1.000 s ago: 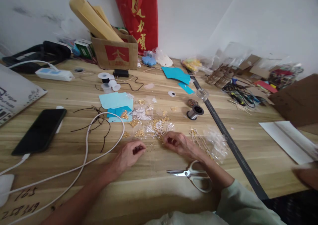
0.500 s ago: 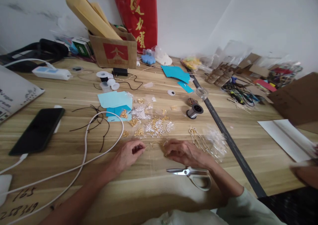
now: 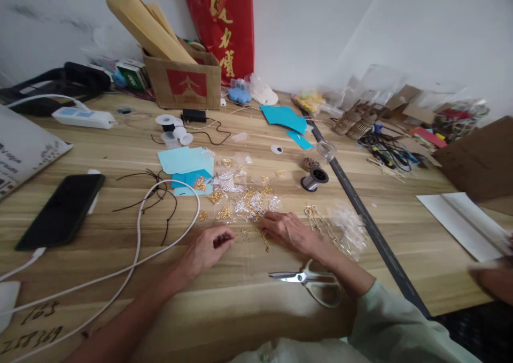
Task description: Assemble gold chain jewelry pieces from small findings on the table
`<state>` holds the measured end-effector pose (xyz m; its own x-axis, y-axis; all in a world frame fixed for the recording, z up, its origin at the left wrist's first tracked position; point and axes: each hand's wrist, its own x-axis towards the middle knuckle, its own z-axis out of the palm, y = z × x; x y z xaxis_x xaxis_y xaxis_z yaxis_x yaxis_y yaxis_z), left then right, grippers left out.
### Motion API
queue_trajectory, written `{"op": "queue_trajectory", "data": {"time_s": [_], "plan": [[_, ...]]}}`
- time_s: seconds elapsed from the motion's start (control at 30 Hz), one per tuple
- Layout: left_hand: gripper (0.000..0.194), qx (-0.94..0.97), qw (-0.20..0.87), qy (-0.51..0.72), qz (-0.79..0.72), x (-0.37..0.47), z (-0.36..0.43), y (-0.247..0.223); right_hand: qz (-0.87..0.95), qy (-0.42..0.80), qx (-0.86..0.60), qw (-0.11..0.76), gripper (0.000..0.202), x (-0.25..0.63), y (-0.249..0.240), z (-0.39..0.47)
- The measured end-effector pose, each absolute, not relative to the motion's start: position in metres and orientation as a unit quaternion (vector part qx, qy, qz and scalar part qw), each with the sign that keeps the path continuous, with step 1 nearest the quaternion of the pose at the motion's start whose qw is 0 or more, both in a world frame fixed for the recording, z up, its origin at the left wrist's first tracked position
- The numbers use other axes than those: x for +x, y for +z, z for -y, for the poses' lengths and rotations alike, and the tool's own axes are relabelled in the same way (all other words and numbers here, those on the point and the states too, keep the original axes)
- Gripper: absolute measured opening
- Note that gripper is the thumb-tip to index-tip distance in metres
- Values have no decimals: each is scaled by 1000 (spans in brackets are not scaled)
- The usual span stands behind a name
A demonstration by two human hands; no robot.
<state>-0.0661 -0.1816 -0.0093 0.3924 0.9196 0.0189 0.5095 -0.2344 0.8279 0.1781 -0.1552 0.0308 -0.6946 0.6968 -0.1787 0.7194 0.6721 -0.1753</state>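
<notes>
My left hand is closed in a pinch on one end of a thin gold chain. From there the chain runs right across the wood, and its far end curls down near my right hand. My right hand reaches to the lower edge of the pile of gold and silver beads, fingertips pressed together and pointing down; what they pinch, if anything, is too small to see. Open-bladed scissors lie below my right wrist. Small gold findings sit in little heaps left of the pile.
A wire spool stands beyond my right hand, with gold chains and clear plastic bags nearer. Left are a white cable, a phone and blue cards. Another person's hand shows at far right.
My right hand has let go of the chain's right part and moved up to the bead pile. That chain end now lies uncovered on the table. My left hand stays put.
</notes>
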Motion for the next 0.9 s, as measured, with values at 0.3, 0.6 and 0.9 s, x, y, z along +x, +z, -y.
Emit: {"op": "queue_trajectory", "data": {"time_s": [0.3, 0.6, 0.9], "plan": [[12, 737, 386, 274, -482, -64, 181, -11, -921, -41, 363, 134, 16, 172, 33, 152], [13, 737, 387, 266, -486, -65, 182, -9, -888, -45, 453, 59, 13, 191, 38, 152], [13, 740, 383, 278, -477, -68, 182, -6, -886, -122, 447, -22, 12, 197, 62, 193]]}}
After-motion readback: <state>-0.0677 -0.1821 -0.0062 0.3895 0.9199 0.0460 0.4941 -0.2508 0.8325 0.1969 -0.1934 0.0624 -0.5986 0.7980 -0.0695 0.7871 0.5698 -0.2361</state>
